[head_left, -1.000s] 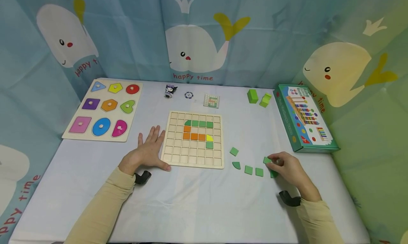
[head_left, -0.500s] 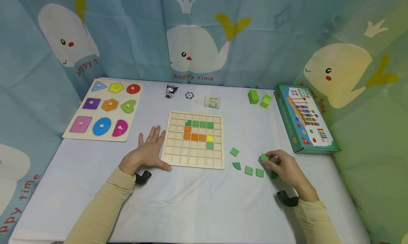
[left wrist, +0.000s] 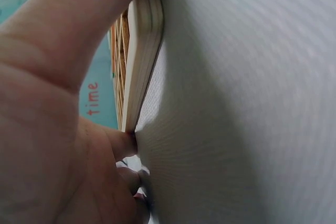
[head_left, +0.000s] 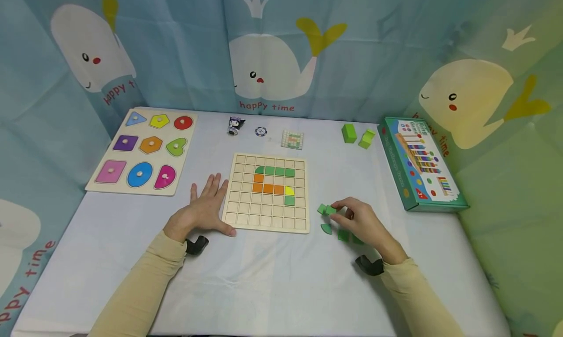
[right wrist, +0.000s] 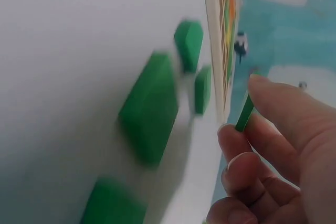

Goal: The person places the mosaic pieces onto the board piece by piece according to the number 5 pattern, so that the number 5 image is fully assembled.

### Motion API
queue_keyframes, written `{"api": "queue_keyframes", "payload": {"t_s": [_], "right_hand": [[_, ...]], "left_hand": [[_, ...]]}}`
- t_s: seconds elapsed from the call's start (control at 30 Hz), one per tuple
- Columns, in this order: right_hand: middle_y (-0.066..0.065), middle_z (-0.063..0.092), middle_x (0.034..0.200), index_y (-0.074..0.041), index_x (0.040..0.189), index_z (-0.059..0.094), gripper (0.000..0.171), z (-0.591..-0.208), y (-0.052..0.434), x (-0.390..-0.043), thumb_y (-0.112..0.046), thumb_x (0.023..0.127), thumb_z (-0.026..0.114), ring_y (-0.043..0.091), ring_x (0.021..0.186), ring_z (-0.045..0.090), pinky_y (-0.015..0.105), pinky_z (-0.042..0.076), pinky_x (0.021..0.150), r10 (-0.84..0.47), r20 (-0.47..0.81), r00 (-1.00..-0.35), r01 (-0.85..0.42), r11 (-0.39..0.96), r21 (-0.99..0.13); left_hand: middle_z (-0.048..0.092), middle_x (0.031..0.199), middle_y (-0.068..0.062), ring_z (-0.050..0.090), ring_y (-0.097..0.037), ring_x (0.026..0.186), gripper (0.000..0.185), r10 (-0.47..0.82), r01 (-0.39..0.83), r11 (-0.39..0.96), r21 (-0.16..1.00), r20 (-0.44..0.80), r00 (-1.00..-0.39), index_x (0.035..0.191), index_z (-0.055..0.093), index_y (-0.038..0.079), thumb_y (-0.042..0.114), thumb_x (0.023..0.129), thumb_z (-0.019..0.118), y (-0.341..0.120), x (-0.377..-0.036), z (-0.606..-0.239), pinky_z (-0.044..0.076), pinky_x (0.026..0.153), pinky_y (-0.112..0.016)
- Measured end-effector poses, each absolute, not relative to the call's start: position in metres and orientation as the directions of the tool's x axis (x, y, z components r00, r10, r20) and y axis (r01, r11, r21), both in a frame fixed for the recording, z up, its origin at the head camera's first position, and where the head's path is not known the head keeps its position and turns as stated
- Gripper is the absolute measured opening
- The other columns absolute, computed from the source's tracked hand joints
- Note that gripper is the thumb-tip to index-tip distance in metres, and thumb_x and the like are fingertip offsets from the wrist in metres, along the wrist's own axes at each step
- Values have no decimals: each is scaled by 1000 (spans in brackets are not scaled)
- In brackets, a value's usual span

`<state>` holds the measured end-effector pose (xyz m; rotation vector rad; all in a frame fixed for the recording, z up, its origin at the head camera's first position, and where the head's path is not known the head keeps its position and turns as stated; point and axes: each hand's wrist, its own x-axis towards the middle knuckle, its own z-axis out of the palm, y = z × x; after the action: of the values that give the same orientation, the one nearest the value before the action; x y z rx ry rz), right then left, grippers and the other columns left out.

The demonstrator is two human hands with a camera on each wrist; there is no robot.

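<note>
A wooden grid board [head_left: 246, 215] lies mid-table with green, orange and one yellow tile set in its cells. My left hand [head_left: 210, 196] rests flat on the table, fingers straight, its thumb against the board's edge [left wrist: 142, 72]. My right hand [head_left: 336, 213] hovers just right of the board and pinches a thin green tile [head_left: 330, 210] [right wrist: 244, 113] between thumb and fingers. Loose green tiles lie below and beside it: a square one [head_left: 322, 209], a rounded one [head_left: 326, 229] and another [head_left: 342, 235] partly under the hand. The right wrist view shows them blurred [right wrist: 149, 114].
A shape-peg puzzle board [head_left: 140, 151] lies at the left. A green game box [head_left: 418, 163] lies at the right, two green blocks [head_left: 357, 135] beside it. At the back stand a small figurine [head_left: 235, 125], a chip [head_left: 260, 131] and a card [head_left: 292, 139]. Whale-print curtains enclose the table.
My right hand has lifted a green tile from the right end of the loose row and carried it left, close to the board's right edge. The left hand has stayed put.
</note>
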<state>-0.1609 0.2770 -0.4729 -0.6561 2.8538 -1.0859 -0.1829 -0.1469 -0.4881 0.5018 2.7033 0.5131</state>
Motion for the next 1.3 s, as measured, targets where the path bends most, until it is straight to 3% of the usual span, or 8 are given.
{"api": "queue_keyframes", "payload": {"t_s": [0.4,0.67,1.3], "right_hand": [[-3,64,92,-5,106,72,25,-469,233,-173,-16,85,78,9,60,48,25,41,49,-491,114,-863,-442,627,-642],[0,65,94,-5,102,72,22,-472,206,-176,-15,84,79,8,65,49,25,43,57,-557,133,-820,-508,600,-618],[2,61,100,-6,103,73,23,-475,181,-177,-19,86,78,15,80,53,30,47,70,-546,77,-834,-498,687,-529]], "left_hand": [[-7,159,-25,-12,-38,145,144,395,271,872,407,-258,-882,154,9,-4,67,54,83,-147,-182,-487,-11,103,-69],[-7,159,-25,-11,-39,145,143,395,272,874,403,-259,-882,154,9,-4,67,55,83,-147,-182,-486,-10,103,-70],[-7,159,-25,-11,-38,145,143,395,265,869,418,-263,-880,154,10,-4,66,54,85,-147,-182,-486,-11,103,-70]]}}
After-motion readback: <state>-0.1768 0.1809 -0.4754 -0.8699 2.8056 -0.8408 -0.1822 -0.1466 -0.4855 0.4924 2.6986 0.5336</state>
